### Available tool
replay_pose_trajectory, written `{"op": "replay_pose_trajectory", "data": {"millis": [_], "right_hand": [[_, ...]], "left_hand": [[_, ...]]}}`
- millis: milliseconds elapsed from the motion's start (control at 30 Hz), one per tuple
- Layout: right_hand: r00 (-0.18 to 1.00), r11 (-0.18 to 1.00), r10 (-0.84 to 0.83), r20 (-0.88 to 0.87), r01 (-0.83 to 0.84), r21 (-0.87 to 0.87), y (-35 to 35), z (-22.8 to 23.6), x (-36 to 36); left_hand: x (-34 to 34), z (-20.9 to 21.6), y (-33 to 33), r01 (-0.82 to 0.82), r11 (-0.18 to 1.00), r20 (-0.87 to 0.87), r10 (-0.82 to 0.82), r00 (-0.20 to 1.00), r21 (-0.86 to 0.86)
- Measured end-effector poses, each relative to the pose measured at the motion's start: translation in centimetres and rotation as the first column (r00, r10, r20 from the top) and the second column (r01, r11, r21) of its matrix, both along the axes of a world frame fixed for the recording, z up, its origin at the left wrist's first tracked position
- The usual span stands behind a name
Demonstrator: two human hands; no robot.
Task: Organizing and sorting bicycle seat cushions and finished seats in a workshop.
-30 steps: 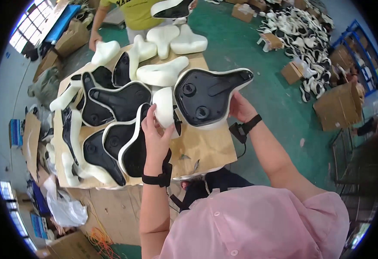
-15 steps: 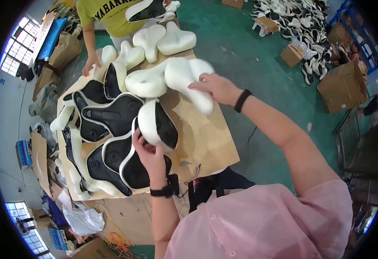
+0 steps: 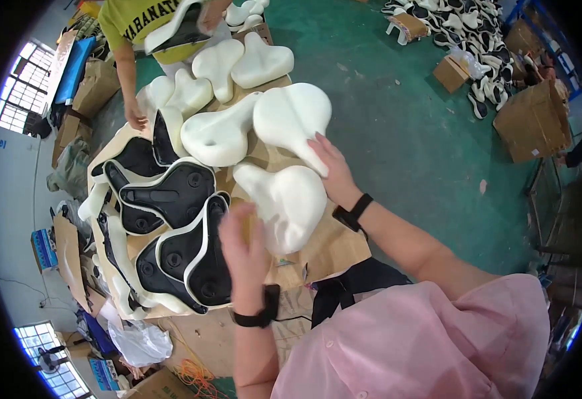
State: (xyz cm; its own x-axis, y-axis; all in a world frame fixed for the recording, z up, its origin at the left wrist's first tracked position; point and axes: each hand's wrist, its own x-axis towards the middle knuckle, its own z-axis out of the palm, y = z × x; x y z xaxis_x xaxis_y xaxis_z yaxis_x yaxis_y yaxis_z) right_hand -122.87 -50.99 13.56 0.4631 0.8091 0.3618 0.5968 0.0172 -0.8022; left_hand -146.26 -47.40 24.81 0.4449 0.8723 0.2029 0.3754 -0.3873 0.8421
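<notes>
The right hand (image 3: 331, 169) lies with open fingers against the narrow nose of a white foam saddle (image 3: 291, 120), pinching nothing that can be seen. This saddle is smooth, matte and cream-white, broad and rounded at its far end, tapering toward the hand. It rests on the cardboard-covered table (image 3: 334, 249), toward its far right. The left hand (image 3: 244, 249) hovers open, fingers spread, just beside a second white saddle (image 3: 284, 203) lying near the table's right edge. To the left lie black saddle bases with white rims (image 3: 171, 193). At the far side, another person's hand (image 3: 135, 118) touches the pile.
</notes>
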Motion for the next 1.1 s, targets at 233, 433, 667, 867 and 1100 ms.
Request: {"op": "replay_pose_trajectory", "data": {"millis": [233,433,667,867,1100], "right_hand": [[0.997,0.996,0.042,-0.069,-0.047,-0.080,-3.5,0.5,1.8],[0.976,0.973,0.215,-0.005,-0.215,-0.089,-2.3,1.4,4.9],[0.983,0.982,0.182,0.029,-0.180,-0.063,0.1,2.4,7.0],[0.980,0.976,0.192,0.048,-0.186,-0.113,-0.2,2.6,6.9],[0.961,0.960,0.275,0.005,-0.274,-0.056,1.9,3.0,7.6]], "left_hand": [[10.0,0.5,18.9,0.325,0.870,-0.645,-0.011,0.764,0.370],[15.5,-6.0,22.3,0.370,0.795,-0.852,0.322,0.413,0.480],[15.7,-4.1,24.1,0.348,0.869,-0.864,0.159,0.479,0.352],[15.1,-5.1,23.3,0.328,0.900,-0.949,0.219,0.228,0.287],[9.6,7.3,21.7,0.044,0.776,-0.341,0.225,0.913,0.630]]}}
